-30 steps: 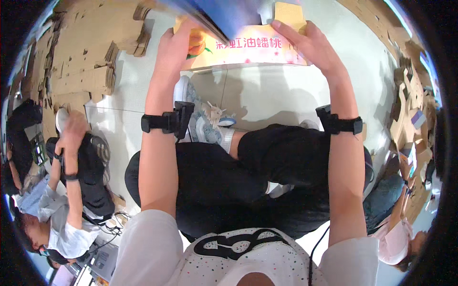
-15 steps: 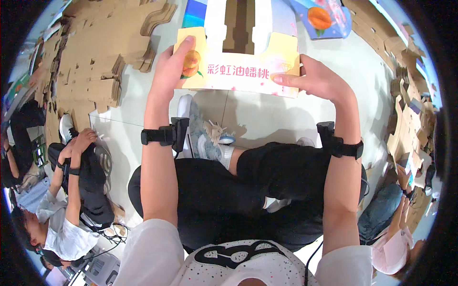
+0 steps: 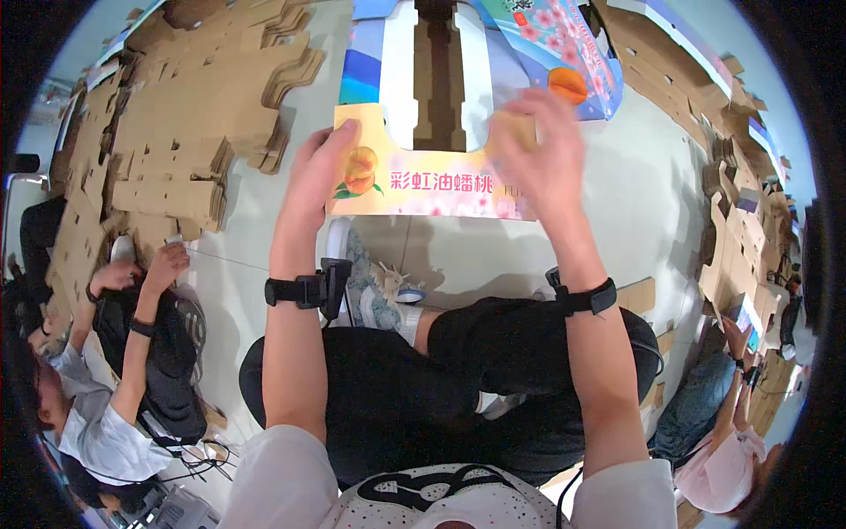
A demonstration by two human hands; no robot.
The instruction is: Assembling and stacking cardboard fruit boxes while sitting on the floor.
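Over pale tiles (image 3: 656, 189) between cardboard stacks (image 3: 167, 119), left grip (image 3: 315, 174) tight on a printed carton (image 3: 423, 198), right grip (image 3: 548, 163) unclear through blur.

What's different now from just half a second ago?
The right hand moved leftward, from the yellow panel's right end to over its top right corner; blur hides whether it grips. The left hand still holds the panel's left end. The cardboard stack on the left stayed put.
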